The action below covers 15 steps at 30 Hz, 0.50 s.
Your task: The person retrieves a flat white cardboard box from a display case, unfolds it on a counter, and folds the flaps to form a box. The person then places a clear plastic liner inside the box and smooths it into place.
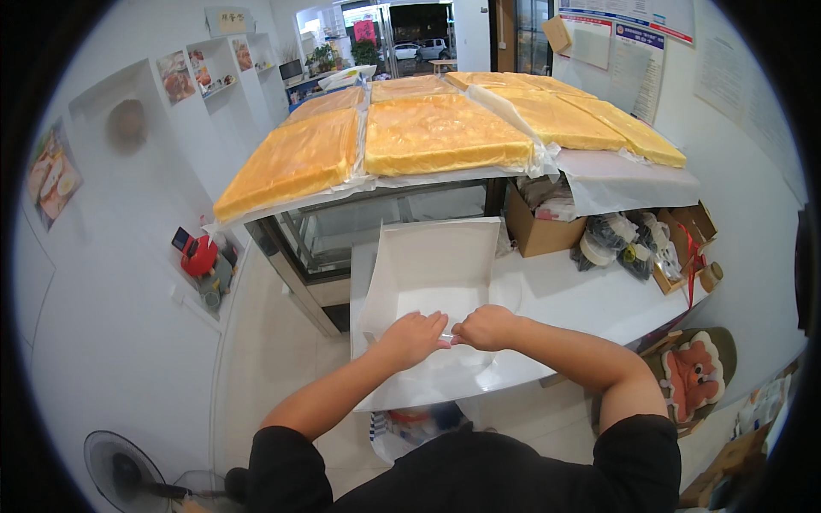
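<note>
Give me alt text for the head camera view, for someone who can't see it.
A person's left hand and right hand are close together at the near side of an open white box on a white table. Beyond it, large yellow, cake-like slabs lie above a glass-sided case, with a cardboard box to the white box's right.

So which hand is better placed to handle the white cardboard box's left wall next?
The left hand, probably: it lies nearer the left wall of the white cardboard box, while the right hand is farther across. Both are at its near side.
</note>
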Each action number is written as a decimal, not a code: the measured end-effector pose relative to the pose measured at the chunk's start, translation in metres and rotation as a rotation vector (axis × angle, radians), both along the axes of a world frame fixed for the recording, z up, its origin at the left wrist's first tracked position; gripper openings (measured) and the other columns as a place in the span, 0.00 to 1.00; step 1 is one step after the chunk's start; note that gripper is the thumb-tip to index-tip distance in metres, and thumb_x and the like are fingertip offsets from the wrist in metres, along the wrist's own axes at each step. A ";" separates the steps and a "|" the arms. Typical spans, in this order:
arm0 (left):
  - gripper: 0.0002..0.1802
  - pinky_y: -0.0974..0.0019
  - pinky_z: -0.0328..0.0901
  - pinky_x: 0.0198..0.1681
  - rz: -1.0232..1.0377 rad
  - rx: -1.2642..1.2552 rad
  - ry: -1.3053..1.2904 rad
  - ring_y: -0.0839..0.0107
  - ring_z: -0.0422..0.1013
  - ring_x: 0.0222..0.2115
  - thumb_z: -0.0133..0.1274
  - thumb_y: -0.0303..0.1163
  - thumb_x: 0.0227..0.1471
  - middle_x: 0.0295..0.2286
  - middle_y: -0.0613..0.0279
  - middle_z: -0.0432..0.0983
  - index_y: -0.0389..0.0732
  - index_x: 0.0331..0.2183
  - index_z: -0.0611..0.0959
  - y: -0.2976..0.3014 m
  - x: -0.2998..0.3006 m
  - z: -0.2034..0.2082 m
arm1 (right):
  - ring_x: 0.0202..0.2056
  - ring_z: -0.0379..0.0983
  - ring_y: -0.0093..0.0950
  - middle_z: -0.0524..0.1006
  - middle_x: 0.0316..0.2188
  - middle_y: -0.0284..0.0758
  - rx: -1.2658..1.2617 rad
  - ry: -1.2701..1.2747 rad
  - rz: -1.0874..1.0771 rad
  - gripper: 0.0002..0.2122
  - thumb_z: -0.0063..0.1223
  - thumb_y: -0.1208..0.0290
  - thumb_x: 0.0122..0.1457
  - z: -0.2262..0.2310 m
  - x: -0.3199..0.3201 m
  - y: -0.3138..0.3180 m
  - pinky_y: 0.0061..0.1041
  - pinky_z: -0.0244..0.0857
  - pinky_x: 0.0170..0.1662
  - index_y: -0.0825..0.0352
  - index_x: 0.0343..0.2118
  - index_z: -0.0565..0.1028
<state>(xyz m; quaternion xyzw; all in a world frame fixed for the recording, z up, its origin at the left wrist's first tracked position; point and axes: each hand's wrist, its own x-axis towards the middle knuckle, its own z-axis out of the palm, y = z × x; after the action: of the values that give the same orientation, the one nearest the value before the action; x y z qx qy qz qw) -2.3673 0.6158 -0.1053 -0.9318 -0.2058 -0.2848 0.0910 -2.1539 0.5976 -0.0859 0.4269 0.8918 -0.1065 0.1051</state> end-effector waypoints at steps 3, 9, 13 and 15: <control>0.22 0.51 0.67 0.28 0.171 -0.400 0.321 0.51 0.74 0.24 0.46 0.51 0.58 0.21 0.53 0.77 0.40 0.30 0.76 -0.003 0.004 -0.002 | 0.35 0.76 0.41 0.79 0.30 0.42 0.309 0.012 -0.072 0.16 0.44 0.55 0.62 -0.009 -0.006 -0.010 0.38 0.67 0.42 0.64 0.34 0.76; 0.20 0.51 0.67 0.28 0.186 -0.481 0.277 0.51 0.74 0.23 0.45 0.49 0.58 0.20 0.52 0.76 0.42 0.28 0.77 -0.008 0.008 -0.002 | 0.34 0.76 0.37 0.78 0.28 0.38 0.253 0.210 -0.038 0.06 0.47 0.70 0.57 -0.021 -0.004 -0.017 0.36 0.66 0.42 0.63 0.33 0.75; 0.22 0.53 0.68 0.29 0.196 -0.407 0.274 0.53 0.74 0.24 0.45 0.50 0.58 0.21 0.53 0.77 0.41 0.25 0.77 -0.015 0.014 -0.005 | 0.33 0.76 0.40 0.78 0.27 0.39 0.108 0.131 -0.048 0.04 0.46 0.72 0.57 -0.017 0.003 -0.012 0.37 0.68 0.38 0.63 0.31 0.73; 0.23 0.54 0.68 0.29 0.193 -0.429 0.312 0.54 0.75 0.24 0.45 0.50 0.58 0.21 0.53 0.77 0.40 0.25 0.76 -0.015 0.012 -0.006 | 0.31 0.76 0.40 0.78 0.25 0.40 0.374 0.331 0.067 0.07 0.47 0.67 0.59 -0.015 0.008 -0.014 0.37 0.69 0.36 0.64 0.32 0.73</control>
<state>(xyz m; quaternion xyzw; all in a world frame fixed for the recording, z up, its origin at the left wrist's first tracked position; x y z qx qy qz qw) -2.3558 0.6007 -0.1109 -0.9384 -0.3327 -0.0779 -0.0510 -2.1461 0.5839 -0.1007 0.3859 0.9147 -0.0047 -0.1195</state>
